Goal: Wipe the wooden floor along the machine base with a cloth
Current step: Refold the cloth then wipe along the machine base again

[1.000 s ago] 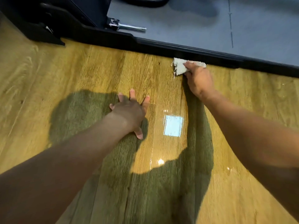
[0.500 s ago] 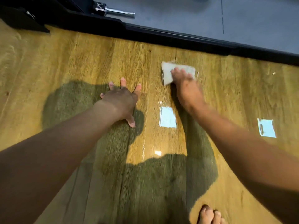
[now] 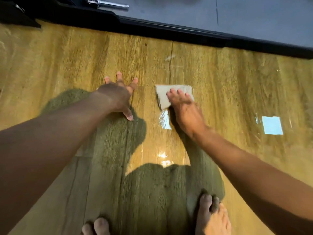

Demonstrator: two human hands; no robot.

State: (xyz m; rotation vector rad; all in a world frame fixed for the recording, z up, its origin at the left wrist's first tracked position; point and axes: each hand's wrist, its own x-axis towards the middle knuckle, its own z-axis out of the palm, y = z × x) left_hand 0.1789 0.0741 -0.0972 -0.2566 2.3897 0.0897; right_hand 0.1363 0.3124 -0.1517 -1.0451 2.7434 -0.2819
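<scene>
A small pale cloth (image 3: 163, 95) lies flat on the glossy wooden floor (image 3: 228, 85), well short of the black machine base (image 3: 169, 30) that runs across the top. My right hand (image 3: 184, 107) presses the cloth down with straight fingers laid over its right part. My left hand (image 3: 118, 95) rests flat on the floor to the left of the cloth, fingers spread, holding nothing. A faint smear (image 3: 169, 57) marks the floor between the cloth and the base.
Beyond the base lies a grey platform (image 3: 254, 16) with a chrome pin (image 3: 108, 4) at the top left. My bare feet (image 3: 211, 217) stand at the bottom edge. Bright window reflections (image 3: 272, 125) shine on the floor at right.
My right hand has dragged the cloth back from the base edge toward me across the floor. My left hand has stayed planted. The view has tilted down, bringing my feet into sight.
</scene>
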